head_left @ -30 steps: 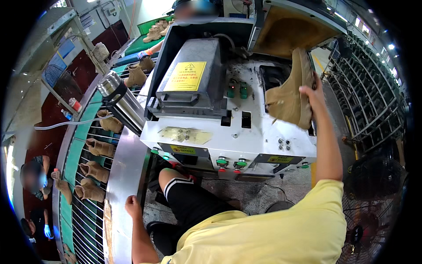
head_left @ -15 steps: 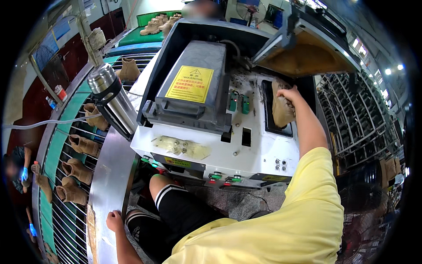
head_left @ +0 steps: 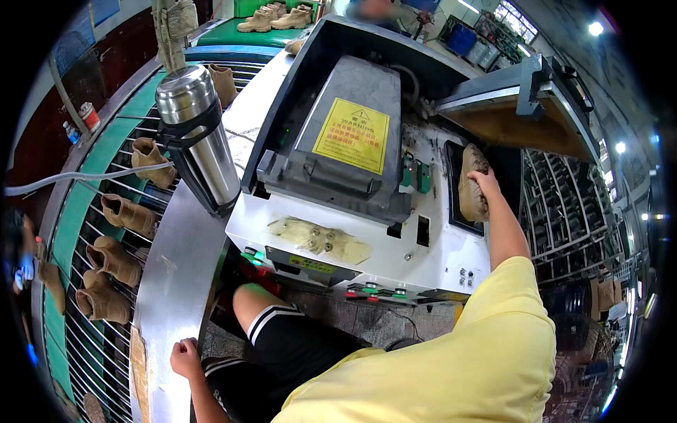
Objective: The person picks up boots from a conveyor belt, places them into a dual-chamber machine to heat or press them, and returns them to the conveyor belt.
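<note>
At the right side of a white machine [head_left: 437,247], my right hand [head_left: 486,185] grips a tan boot [head_left: 470,176]. The boot lies along a black-framed recess [head_left: 457,156], its treaded sole turned toward my palm. Beside it stands a raised lid [head_left: 518,130] with a brown inner face. A closed grey cover [head_left: 352,113] bearing a yellow warning label sits over the machine's left side. My left hand [head_left: 186,358] rests curled at the edge of a metal table [head_left: 169,296], with nothing seen in it.
A steel thermos [head_left: 222,151] stands on the table next to the machine. Several tan boots [head_left: 113,257] sit on a roller conveyor [head_left: 74,282] at the left; more are on a green surface [head_left: 233,35] behind. A shoe rack [head_left: 564,204] stands at the right.
The whole view has shifted, so the machine appears farther right. My right hand keeps its grip on the boot, whose treaded sole now shows more. My left hand stays at the table edge.
</note>
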`<state>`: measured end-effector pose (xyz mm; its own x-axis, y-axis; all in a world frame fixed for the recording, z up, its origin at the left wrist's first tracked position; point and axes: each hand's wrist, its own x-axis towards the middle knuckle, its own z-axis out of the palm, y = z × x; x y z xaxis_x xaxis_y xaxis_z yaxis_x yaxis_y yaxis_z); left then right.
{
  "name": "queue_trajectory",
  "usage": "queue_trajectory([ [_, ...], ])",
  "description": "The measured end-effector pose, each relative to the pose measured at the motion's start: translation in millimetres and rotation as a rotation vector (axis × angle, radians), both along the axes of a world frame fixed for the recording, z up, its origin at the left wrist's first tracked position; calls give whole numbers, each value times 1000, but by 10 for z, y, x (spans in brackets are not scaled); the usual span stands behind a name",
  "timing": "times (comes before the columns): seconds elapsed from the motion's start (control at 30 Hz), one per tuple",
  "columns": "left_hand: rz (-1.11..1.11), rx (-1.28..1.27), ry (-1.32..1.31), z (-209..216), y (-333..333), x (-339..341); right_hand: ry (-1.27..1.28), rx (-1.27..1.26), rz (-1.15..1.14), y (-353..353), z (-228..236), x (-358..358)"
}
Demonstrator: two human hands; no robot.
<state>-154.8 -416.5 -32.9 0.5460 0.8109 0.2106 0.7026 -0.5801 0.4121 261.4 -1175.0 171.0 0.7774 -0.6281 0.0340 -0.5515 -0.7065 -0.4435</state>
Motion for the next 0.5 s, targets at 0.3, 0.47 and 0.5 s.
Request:
queue_trajectory([
  [0.3, -45, 58, 75, -63, 7, -92, -9, 6, 77, -126, -49, 13],
  [0.47, 14, 24, -34, -44, -89, -19, 209, -143, -33, 253, 148, -77],
  [0.5, 77, 34, 3, -50, -113, 26, 203, -101, -34, 240, 186, -85],
])
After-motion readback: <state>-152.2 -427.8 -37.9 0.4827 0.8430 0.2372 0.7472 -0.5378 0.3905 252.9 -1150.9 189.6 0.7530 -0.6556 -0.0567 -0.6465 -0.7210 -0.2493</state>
